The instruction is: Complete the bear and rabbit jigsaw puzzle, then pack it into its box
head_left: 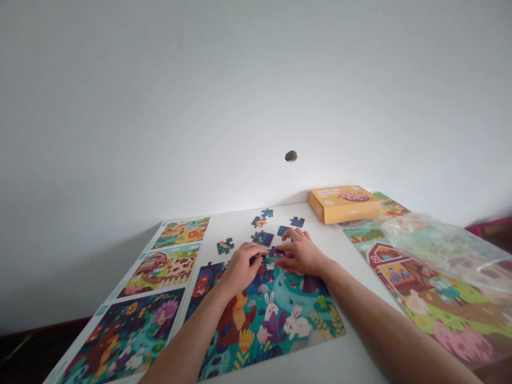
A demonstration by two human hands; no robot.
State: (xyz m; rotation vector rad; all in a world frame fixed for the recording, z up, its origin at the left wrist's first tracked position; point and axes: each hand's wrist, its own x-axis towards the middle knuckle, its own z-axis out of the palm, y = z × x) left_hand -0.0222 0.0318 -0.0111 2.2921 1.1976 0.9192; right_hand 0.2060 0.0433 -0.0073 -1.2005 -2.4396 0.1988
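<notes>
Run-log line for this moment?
left hand, right hand: at far side of puzzle | loose pieces: beyond | yellow box: back right

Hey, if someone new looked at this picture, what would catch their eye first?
Probably the colorful, partly built puzzle at the bottom center, with the left hand and right hand close together at its far edge. Next, perhaps the bright orange box at the back right of the white table, and the dark hole in the pale wall above.

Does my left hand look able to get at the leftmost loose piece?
Probably yes: the piece lies uncovered just beyond the left hand, with nothing seen between them, though that hand is at the far edge of the puzzle.
</notes>
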